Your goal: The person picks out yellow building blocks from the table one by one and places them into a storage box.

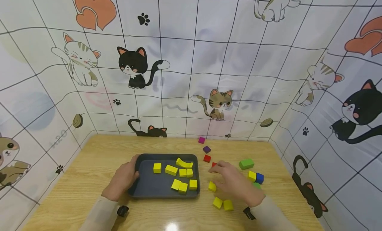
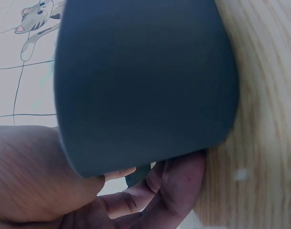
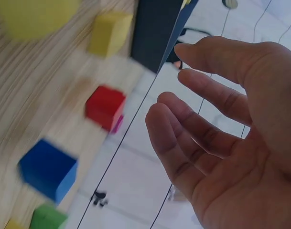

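Observation:
A dark grey tray (image 1: 155, 191) holds several yellow blocks (image 1: 171, 170), one of them arch-shaped. My left hand (image 1: 123, 178) grips the tray's left end; in the left wrist view fingers (image 2: 183, 183) curl at its lower edge, beside the tray's outer wall (image 2: 145, 90). To the right of the tray, my right hand (image 1: 232, 182) hovers over the loose blocks, holding nothing, its fingers (image 3: 159, 129) loosely bent and apart. Just left of it is a yellow block (image 1: 212, 186), and a red block (image 1: 214, 164) shows partly past its fingertips.
Two more yellow blocks (image 1: 222, 203) lie near the right wrist. Beyond the hand are a green block (image 1: 246, 164), a yellow block (image 1: 252, 176) and a blue block (image 1: 260, 178). Red (image 1: 207, 158), purple (image 1: 207, 149) and magenta (image 1: 201, 140) blocks line up toward the table's back edge.

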